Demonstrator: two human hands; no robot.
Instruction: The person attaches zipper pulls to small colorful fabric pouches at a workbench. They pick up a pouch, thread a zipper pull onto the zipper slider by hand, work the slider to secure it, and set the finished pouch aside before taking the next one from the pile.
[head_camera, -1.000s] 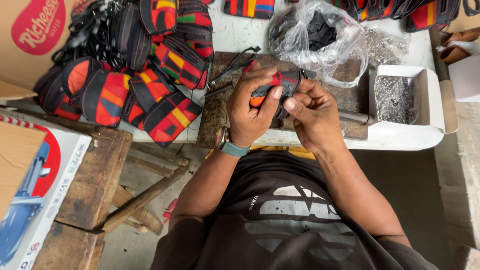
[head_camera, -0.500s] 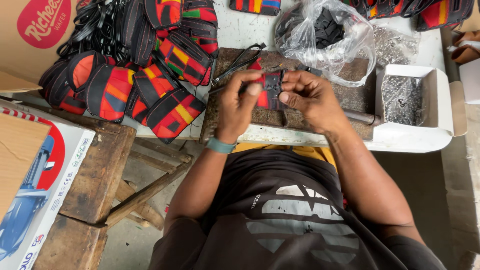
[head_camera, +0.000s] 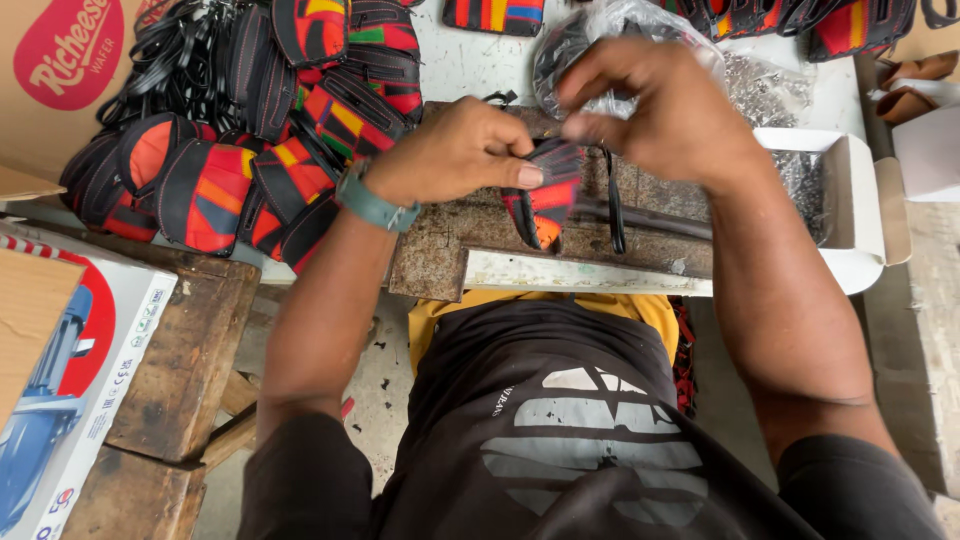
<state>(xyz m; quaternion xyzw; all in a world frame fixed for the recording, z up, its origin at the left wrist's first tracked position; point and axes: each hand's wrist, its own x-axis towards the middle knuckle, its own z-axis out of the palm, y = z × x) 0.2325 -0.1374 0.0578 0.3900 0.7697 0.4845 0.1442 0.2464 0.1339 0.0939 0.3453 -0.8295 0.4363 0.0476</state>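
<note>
My left hand (head_camera: 455, 152) pinches a small red, orange and black patterned fabric piece with black trim (head_camera: 545, 195), holding it just above a worn metal block (head_camera: 560, 255) at the front of the bench. Fingers of my right hand (head_camera: 665, 115) are closed on the top edge of the same piece. A thin black strap hangs down from it beside my right hand. A teal band sits on my left wrist.
A pile of similar patterned pieces (head_camera: 250, 150) lies at the left. A clear plastic bag (head_camera: 610, 40) and a white open box of small metal parts (head_camera: 830, 200) stand at the right. Cardboard boxes (head_camera: 70, 340) rest on a wooden stool at lower left.
Both hands have lifted and turned the patterned piece; my right hand has moved up to its top edge. The view has shifted closer to the bench.
</note>
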